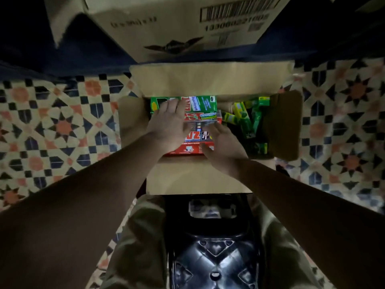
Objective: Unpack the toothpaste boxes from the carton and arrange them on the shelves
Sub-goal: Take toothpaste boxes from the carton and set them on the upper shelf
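An open cardboard carton (pixel 200 178) sits on the patterned floor in front of me, its flaps folded outward. Inside on the left lies a stack of red and green toothpaste boxes (pixel 205 113). My left hand (pixel 169 122) lies flat on top of the stack with the fingers straight. My right hand (pixel 224 143) is at the stack's right near edge, fingers spread and slightly bent, touching the red boxes. Loose green and yellow toothpaste boxes (pixel 245 117) lie jumbled in the carton's right half.
A second large carton (pixel 183 28) with a barcode stands beyond the open one, in a dark blue space. A black plastic stool (pixel 214 257) is between my knees. Patterned tile floor (pixel 62 126) extends on both sides.
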